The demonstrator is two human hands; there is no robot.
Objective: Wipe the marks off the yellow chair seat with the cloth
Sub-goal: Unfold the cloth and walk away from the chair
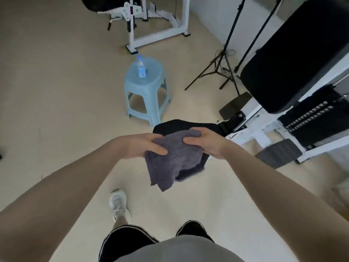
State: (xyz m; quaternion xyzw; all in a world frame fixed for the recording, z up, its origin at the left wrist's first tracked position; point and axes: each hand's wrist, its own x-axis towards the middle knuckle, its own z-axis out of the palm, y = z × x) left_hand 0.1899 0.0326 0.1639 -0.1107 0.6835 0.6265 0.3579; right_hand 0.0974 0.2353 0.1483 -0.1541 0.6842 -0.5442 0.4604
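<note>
A grey-purple cloth point(175, 159) hangs bunched in front of me, above the floor. My left hand point(143, 146) grips its upper left edge, and my right hand point(205, 142) grips its upper right edge. The lower folds of the cloth dangle free. No yellow chair seat is in view. A black padded seat point(175, 124) shows just behind the cloth and my hands.
A light blue plastic stool point(146, 87) stands ahead on the beige floor, with a small blue spray bottle point(141, 68) on top. White gym equipment point(283, 118) with black pads fills the right side. A black tripod point(222, 65) stands behind it. Another white frame point(156, 21) is at the back.
</note>
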